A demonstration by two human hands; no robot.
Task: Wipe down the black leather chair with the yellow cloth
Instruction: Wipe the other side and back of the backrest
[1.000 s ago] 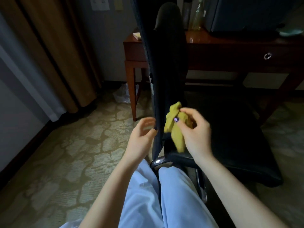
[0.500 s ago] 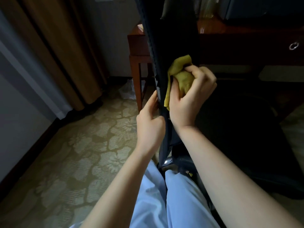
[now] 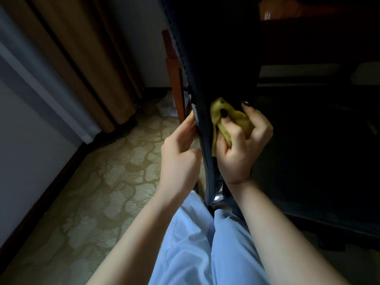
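The black leather chair [image 3: 218,58] stands right in front of me, its backrest seen edge-on and its dark seat off to the right. My right hand [image 3: 242,145] grips the bunched yellow cloth [image 3: 232,118] and presses it against the front face of the backrest, low down. My left hand [image 3: 181,153] holds the backrest's left edge, its fingers curled round the rim beside the cloth. Much of the chair is lost in shadow.
A wooden desk [image 3: 174,79] stands behind the chair, its leg just left of the backrest. Tan curtains [image 3: 82,58] hang at the left over a patterned carpet [image 3: 102,182]. A crumpled white thing [image 3: 167,105] lies on the floor by the desk leg. My light blue trousers [image 3: 195,243] fill the bottom.
My right hand lifted the cloth from near the seat onto the backrest and rubbed it there, now a little lower. My left hand moved in and took hold of the backrest's edge.
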